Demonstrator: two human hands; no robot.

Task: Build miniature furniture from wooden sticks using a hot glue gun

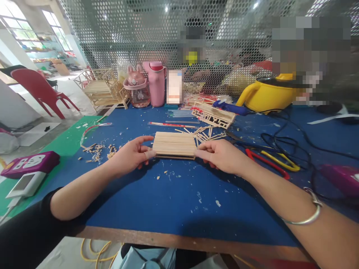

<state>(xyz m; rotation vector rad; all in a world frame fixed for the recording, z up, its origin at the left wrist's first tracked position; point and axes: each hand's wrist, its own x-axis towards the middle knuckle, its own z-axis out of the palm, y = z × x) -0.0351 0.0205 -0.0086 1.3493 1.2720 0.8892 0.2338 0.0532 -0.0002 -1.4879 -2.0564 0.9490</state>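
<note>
A flat panel of thin wooden sticks [174,144] lies on the blue table [174,201] in the middle of the view. My left hand [131,154] grips its left end, thumb and fingers closed on the edge. My right hand [220,155] pinches its right end the same way. Loose sticks [209,132] lie fanned out just behind the panel on the right. A small stick lattice frame [214,115] sits further back.
Red and yellow pliers [270,160] and black cables [286,142] lie to the right. A yellow pot [266,95], pink bottles [155,84] and a stick model house [102,87] stand at the back. Wood scraps [97,151] and purple devices [29,162] are left.
</note>
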